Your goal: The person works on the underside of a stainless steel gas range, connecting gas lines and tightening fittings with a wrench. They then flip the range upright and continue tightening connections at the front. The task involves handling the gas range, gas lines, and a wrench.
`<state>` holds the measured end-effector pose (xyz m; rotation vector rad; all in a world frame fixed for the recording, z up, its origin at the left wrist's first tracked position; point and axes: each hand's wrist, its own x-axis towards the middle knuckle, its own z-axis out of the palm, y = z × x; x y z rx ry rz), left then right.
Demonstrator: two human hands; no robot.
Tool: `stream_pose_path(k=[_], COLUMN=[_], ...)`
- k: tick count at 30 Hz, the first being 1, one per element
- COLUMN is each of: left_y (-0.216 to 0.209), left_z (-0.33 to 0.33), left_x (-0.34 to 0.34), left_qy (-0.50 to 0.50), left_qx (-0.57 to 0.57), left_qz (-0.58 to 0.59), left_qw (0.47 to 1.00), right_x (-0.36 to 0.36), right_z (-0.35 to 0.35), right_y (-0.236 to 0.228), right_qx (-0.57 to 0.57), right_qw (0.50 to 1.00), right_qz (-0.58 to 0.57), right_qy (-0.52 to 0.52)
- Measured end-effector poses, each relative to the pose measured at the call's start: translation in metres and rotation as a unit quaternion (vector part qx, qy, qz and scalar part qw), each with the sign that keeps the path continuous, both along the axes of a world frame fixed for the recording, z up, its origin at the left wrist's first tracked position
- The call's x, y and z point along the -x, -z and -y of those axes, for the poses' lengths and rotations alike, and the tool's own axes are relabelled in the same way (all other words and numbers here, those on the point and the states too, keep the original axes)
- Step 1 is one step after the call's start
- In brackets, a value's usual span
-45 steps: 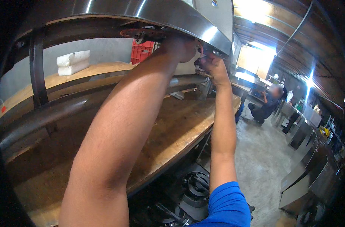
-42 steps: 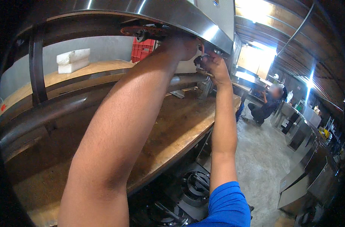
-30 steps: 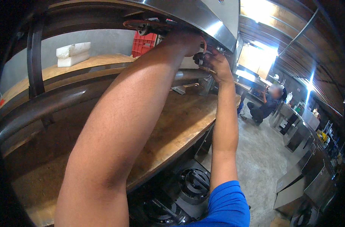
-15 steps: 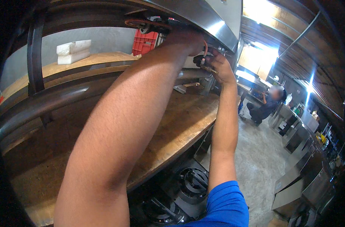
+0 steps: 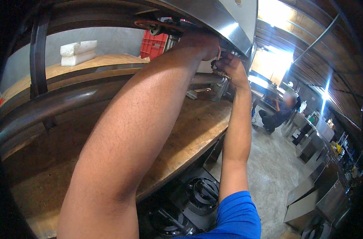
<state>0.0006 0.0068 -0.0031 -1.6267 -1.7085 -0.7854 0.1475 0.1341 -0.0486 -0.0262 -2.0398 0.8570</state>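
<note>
Brass fitting [image 5: 221,73] below the steel panel [image 5: 230,29]: handling in progress.
No completed connection is discernible; what remains cannot be judged. Right hand [image 5: 235,71]: partly closed, fingers curled around the fitting, near a thin orange tube [image 5: 219,51]. Left hand [image 5: 208,47]: raised beneath the panel edge, fingers hidden; its grip cannot be told.

I look out from the person's head, through the left fisheye of a side-by-side pair, forward and down along the forearms [image 5: 131,123]; they fill the foreground, the hands [image 5: 237,71] lie farther off, and the floor [image 5: 269,163] recedes rightward.
</note>
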Motion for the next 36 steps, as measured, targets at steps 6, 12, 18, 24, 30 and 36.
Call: stream_pose_path(k=[6, 12, 18, 24, 30, 36], left_y=[0.003, 0.000, -0.001, 0.002, 0.001, 0.002], left_z=[0.002, 0.004, 0.005, 0.000, -0.006, -0.006], left_x=[-0.002, -0.003, -0.004, -0.004, -0.002, -0.002], left_qy=[-0.005, -0.007, -0.023, -0.024, -0.020, -0.043], left_qx=[-0.007, -0.013, -0.019, -0.036, -0.038, -0.027], left_qz=[-0.019, -0.034, -0.061, -0.052, -0.037, -0.034], left_qw=[1.000, 0.999, 0.998, 0.998, 0.998, 0.998], right_x=[0.000, -0.002, -0.003, 0.002, 0.003, -0.001], right_z=[0.001, -0.005, 0.009, 0.014, 0.004, 0.005], right_y=[0.000, 0.003, -0.007, -0.007, 0.001, -0.001], right_qx=[-0.002, 0.001, -0.039, -0.073, -0.006, -0.017], right_qw=[0.994, 1.000, 0.994, 0.990, 0.994, 1.000], right_qz=[0.011, -0.021, 0.026, 0.014, 0.012, 0.004], right_qy=[0.110, 0.005, 0.100, 0.119, 0.107, 0.020])
